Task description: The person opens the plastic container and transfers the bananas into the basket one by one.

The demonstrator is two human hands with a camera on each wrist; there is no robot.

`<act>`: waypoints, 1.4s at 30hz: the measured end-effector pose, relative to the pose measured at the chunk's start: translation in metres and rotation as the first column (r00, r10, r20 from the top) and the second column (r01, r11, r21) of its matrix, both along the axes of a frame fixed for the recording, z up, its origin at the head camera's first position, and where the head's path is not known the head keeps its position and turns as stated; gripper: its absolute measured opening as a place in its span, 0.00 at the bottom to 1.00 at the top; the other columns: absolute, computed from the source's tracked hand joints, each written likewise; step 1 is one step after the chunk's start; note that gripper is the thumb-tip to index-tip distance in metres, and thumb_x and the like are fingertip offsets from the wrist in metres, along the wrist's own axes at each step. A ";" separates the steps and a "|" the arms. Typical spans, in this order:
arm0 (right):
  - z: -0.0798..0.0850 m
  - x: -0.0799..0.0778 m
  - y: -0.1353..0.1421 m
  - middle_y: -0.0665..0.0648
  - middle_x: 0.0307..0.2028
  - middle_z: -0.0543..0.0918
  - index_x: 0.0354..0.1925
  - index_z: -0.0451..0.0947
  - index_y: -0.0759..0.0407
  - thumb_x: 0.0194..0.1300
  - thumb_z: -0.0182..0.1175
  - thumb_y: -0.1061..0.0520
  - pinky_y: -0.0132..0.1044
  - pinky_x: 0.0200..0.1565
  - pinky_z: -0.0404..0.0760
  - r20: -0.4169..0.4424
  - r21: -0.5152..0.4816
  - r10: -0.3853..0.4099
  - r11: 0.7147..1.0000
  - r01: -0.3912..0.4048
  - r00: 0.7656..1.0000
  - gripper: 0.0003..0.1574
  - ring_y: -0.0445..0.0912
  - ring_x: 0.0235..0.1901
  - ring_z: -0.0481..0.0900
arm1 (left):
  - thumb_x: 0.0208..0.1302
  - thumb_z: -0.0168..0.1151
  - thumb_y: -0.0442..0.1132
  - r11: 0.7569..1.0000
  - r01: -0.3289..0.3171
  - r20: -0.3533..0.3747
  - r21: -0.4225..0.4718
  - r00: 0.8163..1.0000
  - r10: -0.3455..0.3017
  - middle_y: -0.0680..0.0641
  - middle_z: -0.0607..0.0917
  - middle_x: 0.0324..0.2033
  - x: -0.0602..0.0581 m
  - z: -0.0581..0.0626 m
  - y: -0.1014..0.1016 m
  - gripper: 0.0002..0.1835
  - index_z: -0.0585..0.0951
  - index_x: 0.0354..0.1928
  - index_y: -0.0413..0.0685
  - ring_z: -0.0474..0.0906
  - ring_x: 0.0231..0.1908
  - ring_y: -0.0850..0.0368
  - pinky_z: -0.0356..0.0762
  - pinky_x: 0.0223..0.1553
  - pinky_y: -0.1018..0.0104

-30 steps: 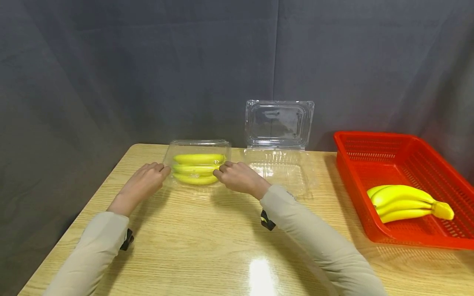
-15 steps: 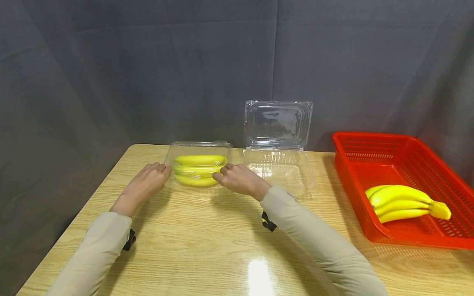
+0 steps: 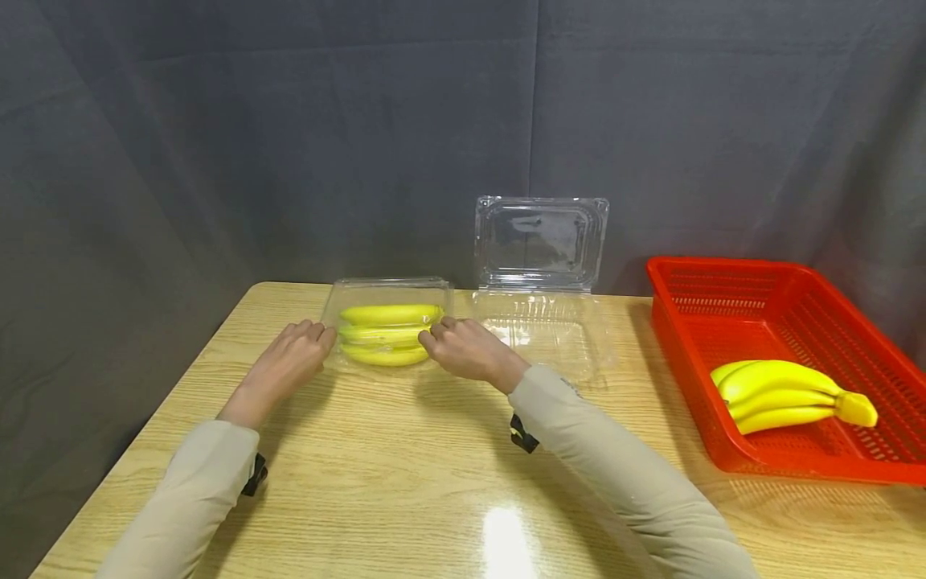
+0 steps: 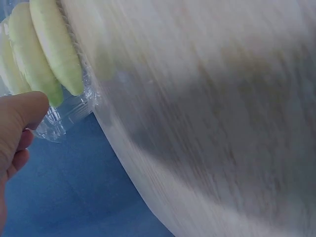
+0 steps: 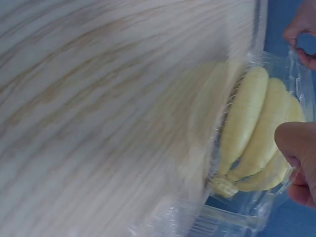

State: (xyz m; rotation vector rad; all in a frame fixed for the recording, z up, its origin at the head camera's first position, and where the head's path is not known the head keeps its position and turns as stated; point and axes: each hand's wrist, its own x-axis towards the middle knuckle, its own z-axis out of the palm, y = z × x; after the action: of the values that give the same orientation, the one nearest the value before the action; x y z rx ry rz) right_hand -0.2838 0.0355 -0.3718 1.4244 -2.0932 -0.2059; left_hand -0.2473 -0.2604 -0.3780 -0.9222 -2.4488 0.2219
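Observation:
A clear plastic clamshell container (image 3: 394,283) with a bunch of bananas (image 3: 391,334) inside lies near the table's far left corner, its lid down over the fruit. My left hand (image 3: 295,354) pinches its left edge, the thumb on top and the fingers curled beneath in the left wrist view. On the right edge, by the banana stem end, my right hand (image 3: 469,350) pinches the plastic between thumb and curled fingers. Both hands grip the rim in the right wrist view, where the bananas (image 5: 244,121) show through the plastic. Whether the lid is latched cannot be seen.
A second clear container (image 3: 538,334) stands beside it on the right, its lid (image 3: 541,241) raised upright. Farther right sits a red plastic basket (image 3: 687,386) holding another banana bunch (image 3: 781,394). A grey curtain (image 3: 362,145) hangs behind the wooden table (image 3: 376,482).
The container's top has sunk very slightly under my hands. Both hands keep their grip in nearly the same place. The head view has shifted a little.

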 end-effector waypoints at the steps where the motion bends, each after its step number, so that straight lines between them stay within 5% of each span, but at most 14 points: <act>1: 0.001 0.000 -0.001 0.53 0.21 0.76 0.28 0.72 0.60 0.63 0.54 0.70 0.34 0.21 0.78 -0.006 -0.013 0.002 1.000 -0.002 1.000 0.09 0.45 0.21 0.76 | 0.46 0.70 0.21 1.000 0.003 -0.009 0.003 1.000 -0.003 0.40 0.76 0.23 0.000 0.000 0.000 0.16 0.71 0.30 0.36 0.69 0.23 0.48 0.69 0.24 0.58; 9: 0.001 -0.002 0.000 0.53 0.23 0.77 0.29 0.72 0.59 0.61 0.54 0.69 0.37 0.27 0.79 -0.055 -0.045 0.020 0.999 -0.022 0.998 0.07 0.47 0.23 0.76 | 0.43 0.65 0.18 0.996 0.065 -0.074 0.069 0.996 -0.059 0.40 0.75 0.22 0.001 0.005 0.003 0.15 0.69 0.30 0.36 0.67 0.22 0.47 0.70 0.25 0.56; 19: 0.002 0.001 0.006 0.55 0.28 0.78 0.33 0.72 0.60 0.58 0.53 0.70 0.38 0.34 0.79 -0.005 -0.061 0.018 0.998 -0.018 1.000 0.07 0.50 0.29 0.77 | 0.40 0.74 0.22 0.995 0.026 -0.025 0.095 0.999 -0.024 0.38 0.77 0.28 0.007 0.002 0.003 0.22 0.72 0.36 0.33 0.71 0.26 0.45 0.73 0.28 0.55; 26: 0.000 0.002 0.008 0.55 0.28 0.78 0.34 0.72 0.59 0.55 0.54 0.69 0.37 0.29 0.78 0.015 -0.079 0.030 0.996 -0.029 0.999 0.08 0.49 0.27 0.76 | 0.42 0.69 0.20 0.982 0.054 -0.055 0.183 0.998 -0.044 0.37 0.77 0.30 0.008 -0.003 0.001 0.19 0.73 0.37 0.32 0.70 0.26 0.44 0.72 0.28 0.56; 31: -0.001 0.004 0.008 0.54 0.26 0.77 0.33 0.73 0.58 0.56 0.54 0.68 0.36 0.25 0.77 -0.029 -0.102 0.019 0.995 -0.022 0.999 0.06 0.48 0.26 0.76 | 0.45 0.63 0.19 0.968 0.092 -0.082 0.233 0.994 -0.074 0.40 0.73 0.26 0.009 -0.006 -0.001 0.14 0.72 0.33 0.34 0.66 0.24 0.47 0.66 0.25 0.59; 42: -0.006 0.002 0.012 0.52 0.29 0.83 0.30 0.77 0.55 0.57 0.55 0.61 0.36 0.27 0.78 -0.113 -0.180 -0.022 0.984 0.001 0.993 0.04 0.47 0.29 0.81 | 0.51 0.73 0.27 0.945 0.078 -0.087 0.317 0.995 -0.052 0.42 0.74 0.27 0.013 -0.010 -0.002 0.12 0.76 0.32 0.36 0.69 0.27 0.46 0.68 0.26 0.57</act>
State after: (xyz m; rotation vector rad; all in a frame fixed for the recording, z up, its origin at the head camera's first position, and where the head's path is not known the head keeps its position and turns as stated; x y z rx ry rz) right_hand -0.2817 0.0476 -0.3781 1.2645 -1.9739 -0.0977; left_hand -0.2345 -0.2621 -0.3881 -0.8310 -2.2883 -0.1586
